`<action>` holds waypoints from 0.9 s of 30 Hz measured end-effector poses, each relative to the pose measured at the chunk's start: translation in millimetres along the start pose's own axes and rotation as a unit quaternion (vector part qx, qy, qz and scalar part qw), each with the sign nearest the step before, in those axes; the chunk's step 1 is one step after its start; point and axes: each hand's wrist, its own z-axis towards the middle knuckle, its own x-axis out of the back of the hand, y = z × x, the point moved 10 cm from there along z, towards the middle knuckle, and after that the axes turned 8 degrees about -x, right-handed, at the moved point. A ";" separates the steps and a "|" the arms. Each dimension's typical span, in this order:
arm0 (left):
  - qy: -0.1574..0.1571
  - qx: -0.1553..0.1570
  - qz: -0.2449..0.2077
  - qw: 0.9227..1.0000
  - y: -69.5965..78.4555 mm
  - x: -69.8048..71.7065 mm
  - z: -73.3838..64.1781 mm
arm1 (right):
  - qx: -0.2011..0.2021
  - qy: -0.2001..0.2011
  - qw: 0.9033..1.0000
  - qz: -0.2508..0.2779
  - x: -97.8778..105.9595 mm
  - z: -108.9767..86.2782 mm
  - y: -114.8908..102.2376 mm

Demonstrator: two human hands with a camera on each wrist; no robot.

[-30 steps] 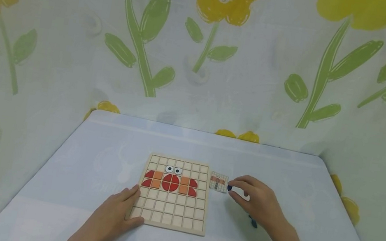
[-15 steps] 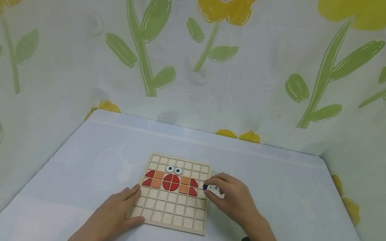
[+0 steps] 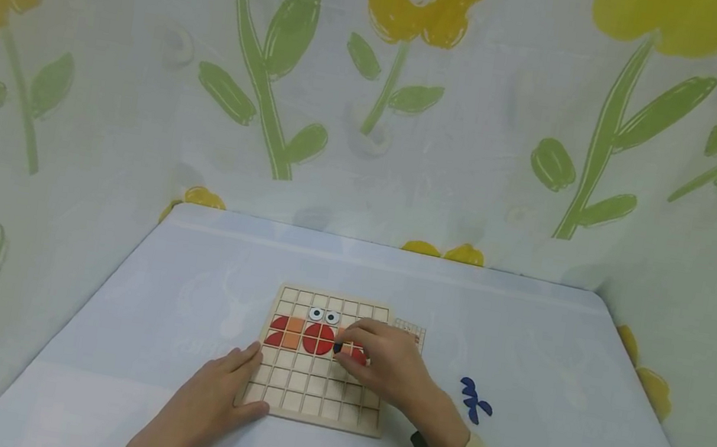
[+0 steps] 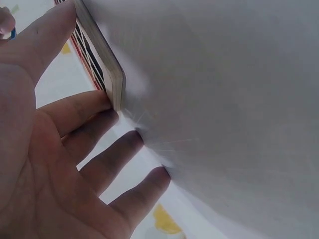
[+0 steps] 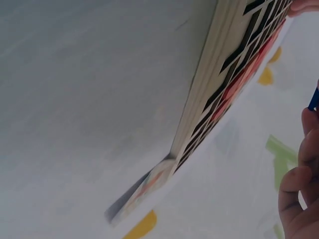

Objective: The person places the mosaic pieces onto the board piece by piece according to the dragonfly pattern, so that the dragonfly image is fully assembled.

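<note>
A wooden grid board [image 3: 305, 385] lies on the table, carrying red quarter-round tiles, orange square tiles [image 3: 295, 324] and two eye tiles [image 3: 324, 316]. My left hand [image 3: 203, 401] rests at its near left corner, fingers extended along the left edge and thumb at the front; the left wrist view shows fingertips touching the board's side [image 4: 114, 82]. Over the board, just right of the red circle [image 3: 316, 339], my right hand [image 3: 393, 364] pinches a small dark blue tile [image 3: 337, 347] between thumb and fingers. That hand covers part of the right-hand red and orange tiles.
Several dark blue rounded tiles [image 3: 471, 399] lie loose on the table to the right of the board. A small pattern card [image 3: 411, 327] sits against the board's right edge, partly behind my right hand. Flower-printed cloth [image 3: 439, 150] walls surround the table.
My right hand has carried the dark blue tile leftward from beside the pattern card to above the board's middle, uncovering the loose blue tiles. My left hand has stayed in place.
</note>
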 end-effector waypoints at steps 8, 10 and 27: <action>0.004 -0.010 0.002 1.000 1.4 0.9 -1.0 | 0.017 -0.062 0.998 -0.010 -27.4 15.4 -14.5; 0.004 -0.011 0.003 1.000 1.2 1.2 -1.3 | 0.020 -0.082 0.996 -0.011 -34.6 18.4 -17.6; -0.011 0.005 -0.006 1.000 -1.7 0.5 -1.0 | 0.034 -0.191 0.975 -0.105 -74.0 28.2 -35.5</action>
